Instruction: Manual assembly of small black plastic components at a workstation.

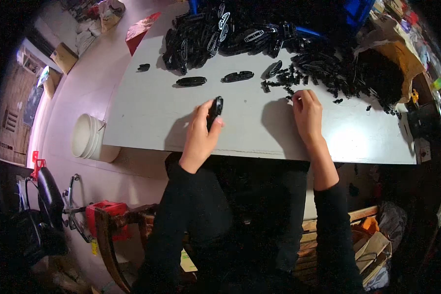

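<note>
My left hand (201, 134) is closed round a black oval plastic part (215, 112), held tilted up above the near half of the white table (152, 122). Over to the right, my right hand (307, 110) has thumb and fingers pinched together at the near edge of a scatter of small black pieces (290, 78). Whatever is between those fingertips is too small to make out. Two more oval black parts, one on the left (191, 81) and one in the middle (237, 76), lie flat beyond my hands. Another oval part (274, 69) leans beside the small pieces.
A large heap of black oval parts (196, 44) covers the table's far side, below a blue crate (355, 12). At the right, an open sack (409, 61) spills small black pieces. A white bucket (88, 137) stands off the left edge, with a red box (108, 218) below.
</note>
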The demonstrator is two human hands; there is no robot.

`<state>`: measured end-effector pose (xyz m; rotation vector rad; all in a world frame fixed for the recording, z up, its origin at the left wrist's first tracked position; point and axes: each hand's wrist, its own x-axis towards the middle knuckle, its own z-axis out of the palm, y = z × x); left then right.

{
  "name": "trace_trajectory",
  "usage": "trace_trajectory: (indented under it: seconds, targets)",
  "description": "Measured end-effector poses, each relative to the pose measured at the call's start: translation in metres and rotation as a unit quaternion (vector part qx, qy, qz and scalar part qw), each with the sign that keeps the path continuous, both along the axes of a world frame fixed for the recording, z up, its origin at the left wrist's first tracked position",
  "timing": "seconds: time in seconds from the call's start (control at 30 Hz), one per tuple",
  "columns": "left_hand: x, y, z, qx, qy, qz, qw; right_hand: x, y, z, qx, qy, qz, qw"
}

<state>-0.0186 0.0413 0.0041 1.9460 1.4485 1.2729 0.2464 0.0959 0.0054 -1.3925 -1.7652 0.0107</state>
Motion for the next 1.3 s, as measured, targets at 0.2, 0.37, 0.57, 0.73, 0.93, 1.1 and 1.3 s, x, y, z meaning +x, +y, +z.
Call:
trace_trajectory:
  seconds: [0.2,0.37,0.57,0.73,0.93,1.1,1.3]
  targets:
    - [0.024,-0.029,0.025,-0.178,-0.258,-0.131,0.940,0.006,-0.026,0.002,-0.112,0.001,-0.011,0.994]
    - [0.042,-0.040,0.029,-0.237,-0.328,-0.161,0.900,-0.006,-0.050,0.016,-0.122,0.037,0.010,0.992]
    - [0.053,-0.053,0.035,-0.149,-0.260,-0.172,0.938,-0.069,-0.103,0.044,-0.405,0.501,0.223,0.732]
    - [0.059,-0.052,0.028,-0.060,-0.163,-0.165,0.971,-0.071,-0.110,0.034,-0.358,0.567,0.219,0.709]
    - [0.059,-0.059,0.031,-0.203,-0.211,-0.219,0.931,-0.068,-0.100,0.031,-0.311,0.530,0.212,0.760]
    - [0.058,-0.032,0.025,-0.047,-0.094,-0.231,0.967,-0.052,-0.082,0.026,-0.342,0.487,0.232,0.769]
    - [0.048,0.079,-0.003,0.154,0.127,0.042,0.979,-0.033,0.014,0.012,-0.208,0.365,0.190,0.887]
